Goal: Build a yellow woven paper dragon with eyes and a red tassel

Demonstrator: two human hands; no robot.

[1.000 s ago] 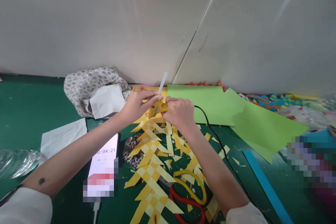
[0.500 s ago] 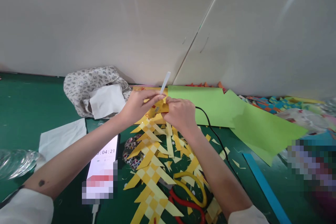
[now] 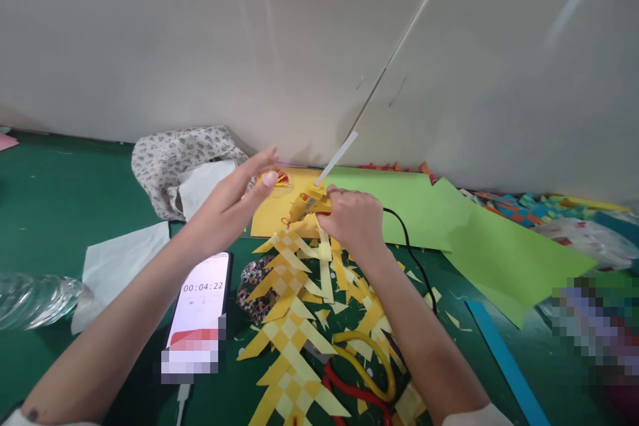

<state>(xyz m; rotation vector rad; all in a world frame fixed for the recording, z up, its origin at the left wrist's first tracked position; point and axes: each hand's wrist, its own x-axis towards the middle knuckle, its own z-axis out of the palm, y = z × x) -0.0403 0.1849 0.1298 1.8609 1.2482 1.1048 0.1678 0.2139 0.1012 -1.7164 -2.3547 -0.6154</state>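
My right hand (image 3: 355, 219) is wrapped round the handle of a yellow glue gun (image 3: 305, 203), its nozzle tilted down to the left. A whitish glue stick (image 3: 339, 156) pokes out of the gun's back end. Left of the gun, my left hand (image 3: 232, 203) is raised with its fingers stretched out and holds nothing. Just under the nozzle lies the top of a woven yellow paper strip (image 3: 287, 329) with pointed side pieces, running toward me. A small red loop shows at its tip, near the nozzle.
A phone (image 3: 198, 306) showing a timer, a clear plastic bottle (image 3: 37, 299) and a white tissue (image 3: 124, 266) lie on the left. Red-and-yellow-handled scissors (image 3: 367, 389) rest among paper scraps. Green sheets (image 3: 514, 253), a blue strip (image 3: 504, 359) and the gun's black cord (image 3: 409, 239) are on the right.
My left hand has let go of the glue stick and moved left, its fingers opening. The glue stick now leans further right, and my right hand still grips the glue gun.
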